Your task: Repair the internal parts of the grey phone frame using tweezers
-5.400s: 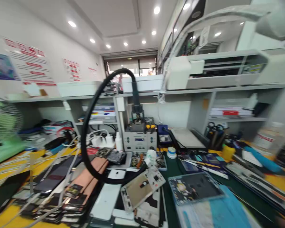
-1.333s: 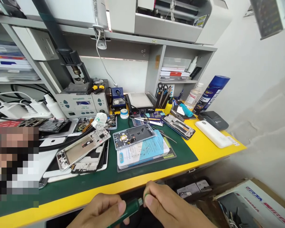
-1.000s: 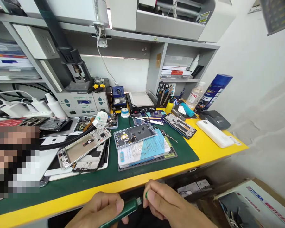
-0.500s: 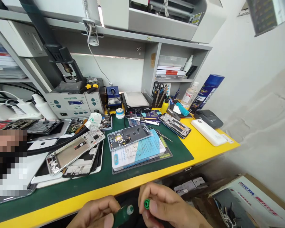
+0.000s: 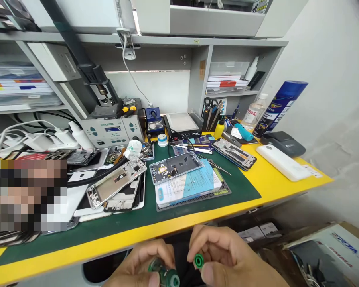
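Note:
In front of the bench edge, my left hand (image 5: 142, 261) is closed around a small dark green bottle (image 5: 163, 274), its tip turned towards me and low in the view. My right hand (image 5: 227, 255) pinches a green cap (image 5: 199, 260), its hollow open end facing me. Bottle and cap are apart, a short gap between them. Beyond my hands, an opened phone body (image 5: 176, 167) with its inner parts showing lies on a blue and white box (image 5: 187, 185) on the green mat (image 5: 131, 225).
Phone frames (image 5: 116, 183) and panels lie piled at the left. Another opened phone (image 5: 235, 153), a white power-bank-like block (image 5: 283, 162) and a blue spray can (image 5: 279, 107) stand or lie at the right. A soldering-type station (image 5: 112, 131) sits behind. A cardboard box (image 5: 332, 251) is at lower right.
The bottle has tipped so its tip points more towards me and downward, and sits lower. The cap stays in my right hand. My view has shifted left.

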`<state>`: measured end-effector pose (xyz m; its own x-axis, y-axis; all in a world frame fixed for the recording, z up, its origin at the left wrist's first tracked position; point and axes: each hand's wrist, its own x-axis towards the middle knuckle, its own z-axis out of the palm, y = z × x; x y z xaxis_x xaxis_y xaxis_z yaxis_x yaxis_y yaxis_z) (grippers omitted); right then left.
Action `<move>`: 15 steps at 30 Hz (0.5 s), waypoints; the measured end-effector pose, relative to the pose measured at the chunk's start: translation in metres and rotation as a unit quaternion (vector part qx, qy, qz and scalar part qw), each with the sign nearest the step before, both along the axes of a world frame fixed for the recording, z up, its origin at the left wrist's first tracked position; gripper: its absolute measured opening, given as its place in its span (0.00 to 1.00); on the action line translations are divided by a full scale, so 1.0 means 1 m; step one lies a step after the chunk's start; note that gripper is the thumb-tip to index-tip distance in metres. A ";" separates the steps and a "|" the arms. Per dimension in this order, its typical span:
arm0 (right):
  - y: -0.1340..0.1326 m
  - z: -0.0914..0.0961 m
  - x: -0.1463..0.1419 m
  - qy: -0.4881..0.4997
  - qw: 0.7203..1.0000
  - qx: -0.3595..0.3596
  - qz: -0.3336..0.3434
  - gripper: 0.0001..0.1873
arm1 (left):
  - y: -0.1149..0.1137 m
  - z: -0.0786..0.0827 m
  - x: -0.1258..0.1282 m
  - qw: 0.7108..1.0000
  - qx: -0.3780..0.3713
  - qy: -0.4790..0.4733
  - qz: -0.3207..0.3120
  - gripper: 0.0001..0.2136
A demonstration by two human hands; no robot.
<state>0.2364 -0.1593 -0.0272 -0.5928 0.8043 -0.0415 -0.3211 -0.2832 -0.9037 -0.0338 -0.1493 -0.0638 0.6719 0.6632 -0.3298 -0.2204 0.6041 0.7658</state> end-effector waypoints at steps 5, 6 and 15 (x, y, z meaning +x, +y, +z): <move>-0.001 -0.004 0.000 -0.008 1.000 0.008 -0.013 0.14 | -0.001 -0.002 -0.002 1.000 -0.012 -0.019 -0.010 0.25; -0.001 -0.005 0.001 -0.010 1.000 0.008 -0.016 0.14 | -0.001 0.000 -0.001 1.000 -0.020 -0.020 -0.008 0.25; 0.010 -0.004 0.045 -0.174 0.949 -0.016 -0.261 0.23 | 0.003 0.047 0.006 0.988 -0.094 -0.060 0.109 0.11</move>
<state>0.2817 -0.1496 -0.0311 -0.0595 0.9799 -0.1906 -0.1097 -0.1962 -0.9744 -0.0282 -0.1462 -0.0172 0.5617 0.7307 -0.3880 -0.4430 0.6617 0.6048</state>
